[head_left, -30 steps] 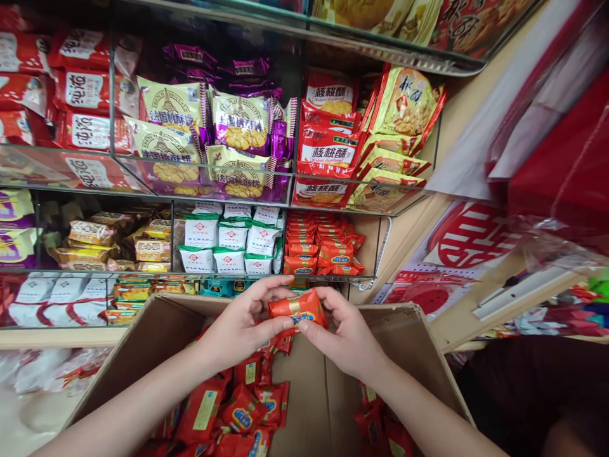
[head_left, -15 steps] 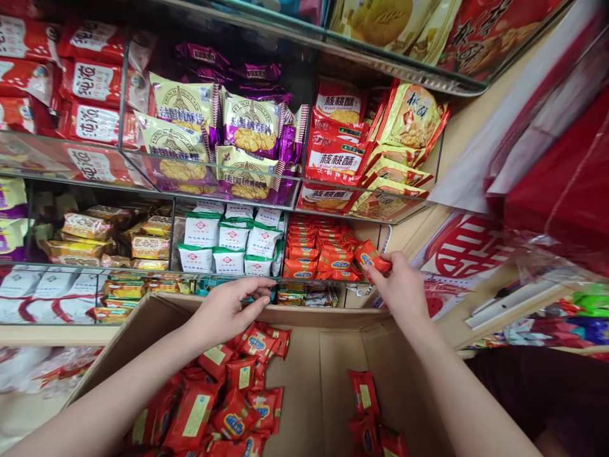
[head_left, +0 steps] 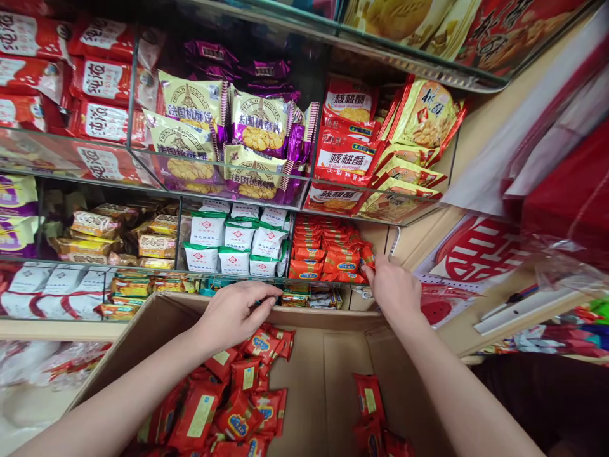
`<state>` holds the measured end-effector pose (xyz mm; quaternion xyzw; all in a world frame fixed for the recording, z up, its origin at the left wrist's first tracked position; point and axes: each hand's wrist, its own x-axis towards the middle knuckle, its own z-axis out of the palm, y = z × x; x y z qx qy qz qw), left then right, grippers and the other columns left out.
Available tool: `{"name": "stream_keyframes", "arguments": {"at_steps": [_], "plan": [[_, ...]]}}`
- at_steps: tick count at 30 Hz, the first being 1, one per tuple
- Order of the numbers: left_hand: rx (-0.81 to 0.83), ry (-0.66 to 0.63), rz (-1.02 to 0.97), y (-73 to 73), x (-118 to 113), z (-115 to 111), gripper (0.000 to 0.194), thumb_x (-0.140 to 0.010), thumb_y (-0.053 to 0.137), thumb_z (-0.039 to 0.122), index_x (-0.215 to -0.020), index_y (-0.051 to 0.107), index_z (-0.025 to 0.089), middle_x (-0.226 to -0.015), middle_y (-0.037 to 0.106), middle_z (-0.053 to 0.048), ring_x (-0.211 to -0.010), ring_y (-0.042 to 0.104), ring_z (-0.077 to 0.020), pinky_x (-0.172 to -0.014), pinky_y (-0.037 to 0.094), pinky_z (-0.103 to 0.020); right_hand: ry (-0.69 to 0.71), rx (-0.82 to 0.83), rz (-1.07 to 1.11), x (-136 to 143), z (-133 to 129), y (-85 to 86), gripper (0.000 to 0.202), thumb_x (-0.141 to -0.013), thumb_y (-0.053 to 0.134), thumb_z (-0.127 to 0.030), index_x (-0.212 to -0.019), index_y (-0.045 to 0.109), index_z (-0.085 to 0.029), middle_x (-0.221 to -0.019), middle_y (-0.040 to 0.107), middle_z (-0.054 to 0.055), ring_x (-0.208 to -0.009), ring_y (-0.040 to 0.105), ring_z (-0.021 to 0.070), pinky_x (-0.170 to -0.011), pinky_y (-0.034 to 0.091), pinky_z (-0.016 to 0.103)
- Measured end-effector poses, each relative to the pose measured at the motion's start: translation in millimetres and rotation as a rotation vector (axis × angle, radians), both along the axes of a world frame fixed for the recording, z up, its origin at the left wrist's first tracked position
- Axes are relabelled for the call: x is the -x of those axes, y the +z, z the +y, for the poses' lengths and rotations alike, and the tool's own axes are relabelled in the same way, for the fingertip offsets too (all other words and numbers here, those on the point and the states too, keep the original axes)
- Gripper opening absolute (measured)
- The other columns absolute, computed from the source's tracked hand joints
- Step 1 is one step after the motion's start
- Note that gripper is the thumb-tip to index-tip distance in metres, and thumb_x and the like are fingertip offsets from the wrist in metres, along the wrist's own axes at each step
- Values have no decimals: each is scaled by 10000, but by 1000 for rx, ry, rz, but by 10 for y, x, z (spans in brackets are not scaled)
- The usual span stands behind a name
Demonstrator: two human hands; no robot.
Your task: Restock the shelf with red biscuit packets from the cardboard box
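My right hand (head_left: 396, 289) pinches a small red snack packet (head_left: 366, 257) between thumb and fingers, at the right end of a shelf compartment. Beside it, similar red packets (head_left: 340, 260) stand in stacked rows behind the glass front. My left hand (head_left: 238, 311) hangs over the far rim of a cardboard box (head_left: 309, 381), its fingers loosely bent and the thumb apart, with nothing visible in them. Inside the box, loose red packets (head_left: 240, 416) pile up on the left, and a few more red packets (head_left: 368, 397) lie along the right side.
White and green packets (head_left: 238, 235) fill the compartment left of the red ones. Above sit French biscuit packets (head_left: 185, 152) and walnut shortbread packets (head_left: 345, 155) behind a glass ledge (head_left: 228, 166). Red and white wrapping (head_left: 566, 171) hangs at the right.
My right hand has moved the red packet forward and left, against the stacked packets in the compartment. My left hand stays over the box rim, its fingers slightly more bent. The view has shifted slightly.
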<state>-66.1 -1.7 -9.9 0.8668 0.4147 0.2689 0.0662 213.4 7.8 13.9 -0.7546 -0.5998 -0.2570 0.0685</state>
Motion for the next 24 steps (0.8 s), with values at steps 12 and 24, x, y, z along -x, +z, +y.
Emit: {"name": "stream_keyframes", "arguments": {"at_steps": [12, 24], "plan": [[-26, 0, 32, -28, -5, -6, 270, -860, 396, 272, -977, 633, 217, -924, 690, -15, -857, 631, -150, -727, 465, -234, -42, 33, -42, 17, -30, -8, 251, -884, 398, -312, -911, 570, -131, -873, 552, 100, -619, 632, 203, -466, 413, 250], [-48, 11, 69, -13, -17, -9, 274, -847, 393, 254, -970, 634, 207, -908, 693, -20, -842, 634, -167, -705, 463, -253, 297, 38, 222, 195, -389, 207, 223, -874, 407, -318, -843, 579, -180, -862, 580, 61, -707, 599, 191, -546, 405, 271]]}}
